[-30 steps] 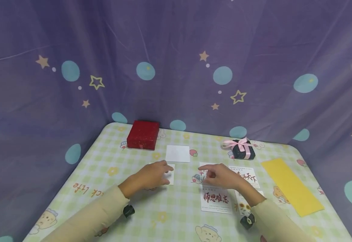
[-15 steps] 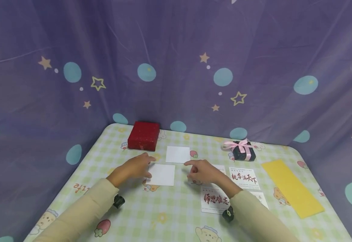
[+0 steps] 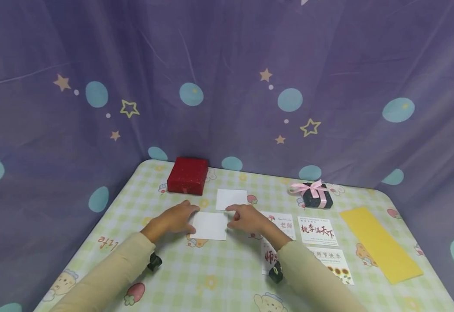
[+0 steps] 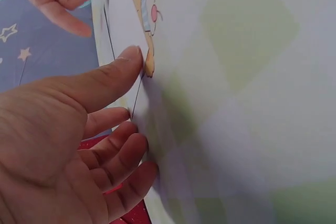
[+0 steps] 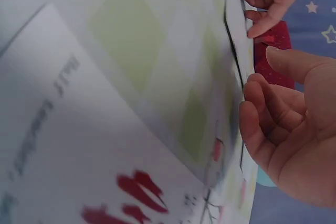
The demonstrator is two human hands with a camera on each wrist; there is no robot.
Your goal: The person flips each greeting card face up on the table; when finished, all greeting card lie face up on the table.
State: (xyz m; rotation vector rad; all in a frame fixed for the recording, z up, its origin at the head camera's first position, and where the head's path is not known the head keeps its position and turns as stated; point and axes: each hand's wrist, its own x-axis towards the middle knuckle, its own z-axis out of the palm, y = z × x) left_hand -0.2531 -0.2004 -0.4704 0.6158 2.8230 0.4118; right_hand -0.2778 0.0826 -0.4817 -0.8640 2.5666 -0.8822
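Purple star-and-dot cloth hangs all around a table (image 3: 106, 255) covered in a green checked cartoon tablecloth. Dead centre is a blank white card (image 3: 210, 225) lying flat, long side running left to right, and it sits right between the two hands. The left hand (image 3: 174, 218) touches its left edge, thumb and fingers loosely extended against the card's border, nothing actually gripped as far as the wrist view shows. The right hand (image 3: 247, 219) is at the right edge, fingers lightly curled with the tips on the rim; can't tell if it's pinching or just touching. Both hands look about equally close, one per short side.

Count-wise: two blank white cards, the second one (image 3: 231, 199) just behind the first. Four printed cards (image 3: 317, 230) off to the right, one partly under the right sleeve. Two boxes: a red box (image 3: 188, 175) at the back left and a dark gift box with pink ribbon (image 3: 316, 194). One yellow strip (image 3: 379, 243) far right.
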